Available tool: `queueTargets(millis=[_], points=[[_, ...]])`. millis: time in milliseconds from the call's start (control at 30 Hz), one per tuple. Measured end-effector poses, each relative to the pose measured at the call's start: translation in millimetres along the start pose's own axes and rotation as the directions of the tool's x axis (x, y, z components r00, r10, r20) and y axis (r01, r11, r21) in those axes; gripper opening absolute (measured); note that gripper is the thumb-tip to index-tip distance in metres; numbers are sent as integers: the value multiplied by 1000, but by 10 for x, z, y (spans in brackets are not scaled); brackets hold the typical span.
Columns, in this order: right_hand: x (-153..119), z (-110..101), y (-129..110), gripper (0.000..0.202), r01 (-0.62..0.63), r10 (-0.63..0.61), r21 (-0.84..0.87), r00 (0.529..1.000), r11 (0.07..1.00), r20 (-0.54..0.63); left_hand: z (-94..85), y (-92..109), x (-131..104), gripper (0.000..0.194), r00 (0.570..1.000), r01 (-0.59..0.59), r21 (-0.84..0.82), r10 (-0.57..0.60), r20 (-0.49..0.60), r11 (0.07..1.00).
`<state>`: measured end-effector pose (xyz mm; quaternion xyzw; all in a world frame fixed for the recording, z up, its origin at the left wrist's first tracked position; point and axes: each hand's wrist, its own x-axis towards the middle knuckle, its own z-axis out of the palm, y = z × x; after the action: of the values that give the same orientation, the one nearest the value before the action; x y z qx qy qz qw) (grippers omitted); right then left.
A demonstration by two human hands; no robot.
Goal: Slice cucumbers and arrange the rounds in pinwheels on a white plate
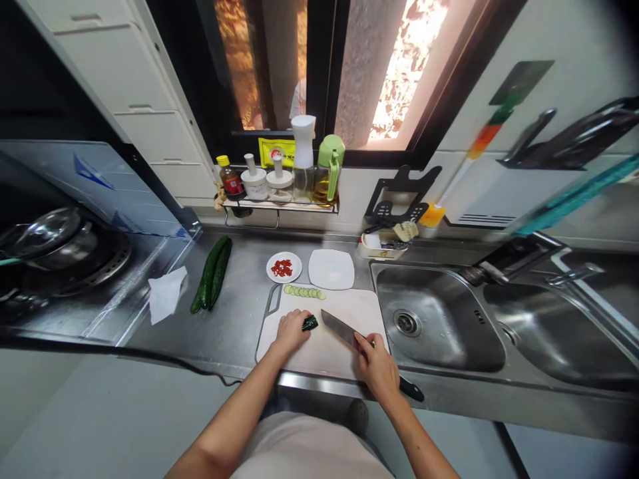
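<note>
On the white cutting board (329,359), my left hand (293,330) is closed around a short dark green cucumber piece (310,323). My right hand (377,366) grips a kitchen knife (342,328), its blade angled toward the cucumber piece with a small gap between them. A black handle (412,389) sticks out beyond my right hand, over the counter's front edge. Along the board's far edge lies a row of thin, pale green cucumber slices (304,292). Behind the board stand a small white plate (296,261) of chopped red pieces and a white square dish (331,269).
Whole cucumbers (212,273) and a white paper sheet (166,293) lie to the left. A steel sink (439,319) borders the board on the right. At the back, a rack (279,206) holds bottles and jars. A lidded pot (60,243) sits on the stove.
</note>
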<state>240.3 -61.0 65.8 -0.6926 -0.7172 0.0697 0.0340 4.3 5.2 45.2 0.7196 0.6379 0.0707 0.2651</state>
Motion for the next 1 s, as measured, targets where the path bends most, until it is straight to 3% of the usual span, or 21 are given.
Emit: queueTargets(millis=[200, 367, 500, 633, 733, 1000], points=[[-27, 16, 46, 44, -1, 1, 37, 1000, 999, -3, 25, -76, -4, 44, 997, 33, -71, -38, -66, 997], [-44, 48, 86, 43, -13, 13, 41, 1000, 999, 6, -104, -267, 47, 45, 967, 102, -218, -147, -206, 971], [-47, 82, 108, 41, -18, 18, 68, 1000, 998, 3, -269, -536, 131, 43, 867, 269, -270, -354, -349, 925], [-43, 102, 116, 41, -24, 25, 82, 1000, 996, -8, -406, -832, 233, 41, 759, 440, -288, -524, -386, 850], [-40, 101, 106, 41, -34, 34, 86, 999, 996, 1, -454, -985, 311, 41, 713, 520, -285, -592, -374, 806], [-23, 75, 78, 39, -63, 59, 94, 997, 994, 45, -374, -1096, 445, 43, 734, 544, -258, -602, -315, 798]])
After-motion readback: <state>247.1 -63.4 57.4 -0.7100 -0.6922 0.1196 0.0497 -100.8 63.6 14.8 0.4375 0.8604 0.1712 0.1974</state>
